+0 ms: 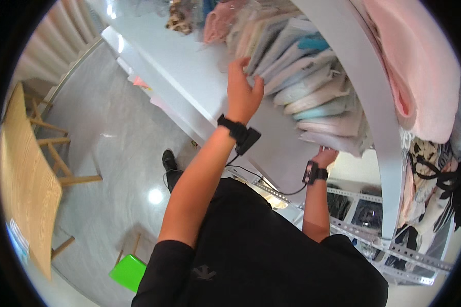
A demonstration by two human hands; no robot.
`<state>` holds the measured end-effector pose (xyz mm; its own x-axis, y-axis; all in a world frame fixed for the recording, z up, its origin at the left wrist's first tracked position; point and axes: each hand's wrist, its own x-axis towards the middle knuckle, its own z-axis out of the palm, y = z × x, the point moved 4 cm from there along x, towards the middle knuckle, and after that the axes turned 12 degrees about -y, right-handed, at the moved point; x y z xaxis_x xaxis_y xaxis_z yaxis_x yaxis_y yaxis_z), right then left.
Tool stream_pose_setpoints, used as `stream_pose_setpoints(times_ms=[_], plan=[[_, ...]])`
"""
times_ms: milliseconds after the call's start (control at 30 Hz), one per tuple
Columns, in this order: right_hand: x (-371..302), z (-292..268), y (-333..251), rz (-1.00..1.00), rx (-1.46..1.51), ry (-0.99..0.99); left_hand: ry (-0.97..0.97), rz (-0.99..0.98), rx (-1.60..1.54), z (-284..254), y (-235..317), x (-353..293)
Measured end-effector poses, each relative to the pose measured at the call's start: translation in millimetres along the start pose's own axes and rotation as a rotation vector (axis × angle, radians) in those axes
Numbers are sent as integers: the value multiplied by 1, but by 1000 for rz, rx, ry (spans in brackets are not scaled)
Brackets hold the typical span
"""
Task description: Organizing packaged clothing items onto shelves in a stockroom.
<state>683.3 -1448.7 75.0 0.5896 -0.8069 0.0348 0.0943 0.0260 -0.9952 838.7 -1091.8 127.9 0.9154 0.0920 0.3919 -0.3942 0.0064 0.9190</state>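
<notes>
A row of folded garments in clear plastic bags stands on edge on a white shelf, mostly grey, cream and pale teal. My left hand is at the row's left side, its thumb and fingers apart, with fingertips against the grey packets. At the near end of the row is my right hand, beside a pale lilac packet. That packet partly hides its fingers, so I cannot tell their grip. Both wrists wear black straps with small devices, joined by a thin cable.
A white upright panel curves along the right, with a pink garment and patterned clothes beyond it. Metal racking with bagged dark items stands lower right. At left are a wooden table and a green stool.
</notes>
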Motion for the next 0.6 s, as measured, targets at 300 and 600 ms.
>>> stream_pose_setpoints(times_ms=[300, 600], plan=[[-32, 26, -48, -243, -308, -199, -105, 89, 315, 6, -30, 104], [-14, 72, -94, -334, -600, -216, -105, 65, 533, 26, -15, 115]])
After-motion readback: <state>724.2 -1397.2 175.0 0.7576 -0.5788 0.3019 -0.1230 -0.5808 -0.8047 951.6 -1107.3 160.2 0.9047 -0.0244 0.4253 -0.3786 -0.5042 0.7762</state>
